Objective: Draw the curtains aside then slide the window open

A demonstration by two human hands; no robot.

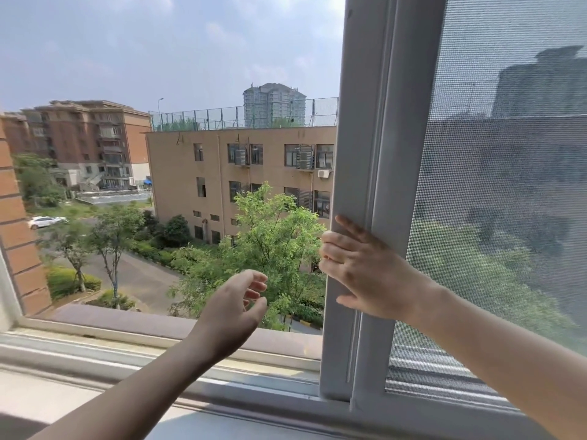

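Two bare arms reach to the window, which is slid open to the right.

Right hand (362, 271) wraps the sliding sash (352, 154) edge to push it; left hand (236, 308) hangs loose, fingers curled on nothing. Mesh screen (508, 185) is far right. No curtains show.

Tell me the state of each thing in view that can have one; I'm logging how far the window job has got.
Window sash: slid to the right, opening clear on the left.
Insect screen: covering the right half.
Curtains: none in view.
Right hand: fingers wrapped round the sash's edge.
Left hand: free in the opening, fingers loosely curled, holding nothing.
Sill track: exposed.
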